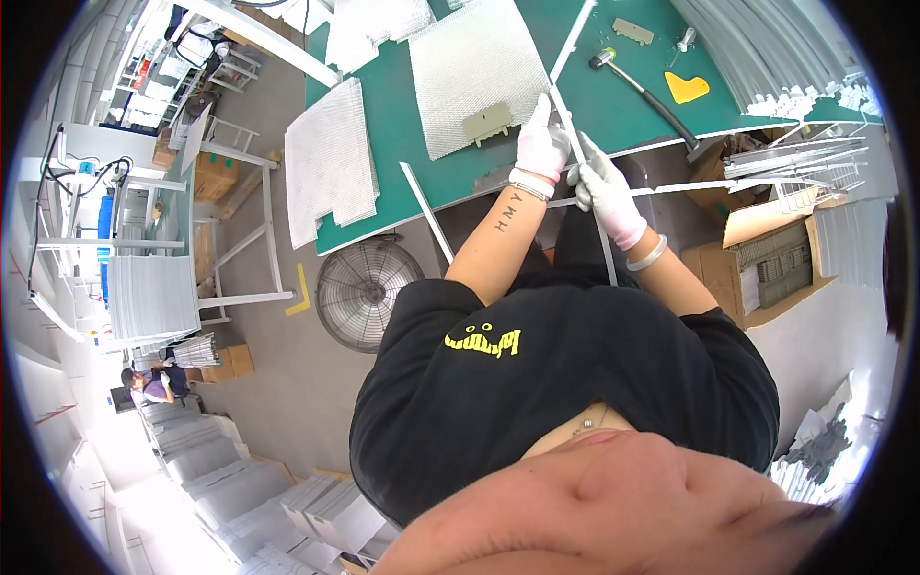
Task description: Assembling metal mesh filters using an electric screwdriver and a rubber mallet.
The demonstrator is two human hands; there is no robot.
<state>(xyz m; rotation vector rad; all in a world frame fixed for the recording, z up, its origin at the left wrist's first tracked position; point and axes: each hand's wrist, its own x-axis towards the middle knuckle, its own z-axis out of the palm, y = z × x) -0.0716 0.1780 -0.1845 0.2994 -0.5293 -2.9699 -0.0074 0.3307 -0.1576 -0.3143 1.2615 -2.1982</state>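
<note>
In white gloves, both my hands are at a long thin white metal strip (565, 117) over the near edge of the green table (613, 105). My left hand (542, 149) is closed on it from the left, thumb pointing up along it. My right hand (608, 192) grips it lower down, from the right. The strip's lower part runs toward my black shirt. Its upper end meets another white strip (573, 40) lying across the table. Beside my left hand, a beige plastic piece (488, 124) rests on a pale mesh-textured sheet (460, 67).
A hammer (642, 88), a yellow scraper-like piece (686, 88) and another beige piece (632, 32) lie on the right. A notched mesh sheet (331, 163) overhangs the left edge. A round floor fan (370, 293) stands below; an open cardboard box (786, 268) sits right.
</note>
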